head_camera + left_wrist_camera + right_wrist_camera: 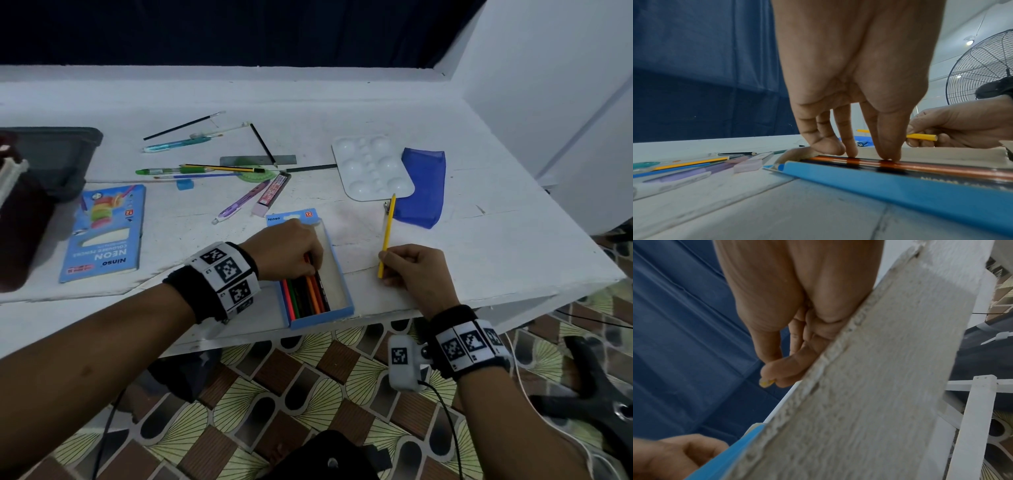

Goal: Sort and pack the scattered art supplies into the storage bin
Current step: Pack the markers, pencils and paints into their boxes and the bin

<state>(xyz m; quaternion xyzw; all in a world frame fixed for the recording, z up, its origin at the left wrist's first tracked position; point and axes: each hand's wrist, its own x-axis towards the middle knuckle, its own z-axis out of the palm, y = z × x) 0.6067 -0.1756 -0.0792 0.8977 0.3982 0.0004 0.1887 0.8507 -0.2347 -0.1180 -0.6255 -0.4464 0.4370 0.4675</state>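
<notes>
An open blue pencil box [337, 274] lies near the table's front edge, with several coloured pencils [305, 294] along its left side. My left hand [310, 263] is over the box, and its fingertips [890, 155] press down on the pencils [931, 167]. To the right of the box, my right hand [388, 263] pinches the lower end of a yellow pencil [388, 226] that points away from me. The right wrist view shows that pinch [777, 369] on the yellow pencil [765, 382], beside the table edge. A dark grey storage bin [58, 154] stands at the far left.
A blue "Neon" pencil pack [106, 236] lies left of the box. Several pens, pencils and brushes [205, 168], a ruler [257, 160] and a blue eraser [185, 184] are scattered behind. A white palette [373, 168] overlaps a blue pouch [426, 185] at the right. A fan [982, 68] stands beyond.
</notes>
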